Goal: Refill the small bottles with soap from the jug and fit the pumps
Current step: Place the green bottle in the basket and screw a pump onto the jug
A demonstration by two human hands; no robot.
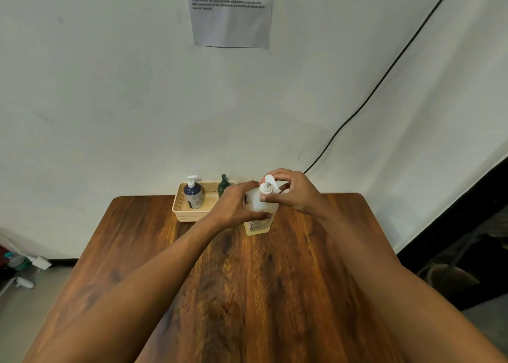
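A clear bottle of pale yellow soap [258, 226] stands upright on the wooden table [233, 280], with a white pump [268, 185] on its neck. My left hand [239, 204] wraps around the bottle's upper body. My right hand [291, 192] pinches the pump's collar from the right, its fingers curled behind the pump head. A dark blue bottle with a white pump [193, 195] and a dark green bottle with a dark pump [224, 186] stand in a cream basket [182, 211] at the table's far edge. No jug is visible.
A white cloth backdrop hangs behind the table, with a printed sheet [232, 10] on it and a black cable [384, 73] running down to the right. Floor clutter lies at the far left [24, 266]. A dark object sits on the floor at the right.
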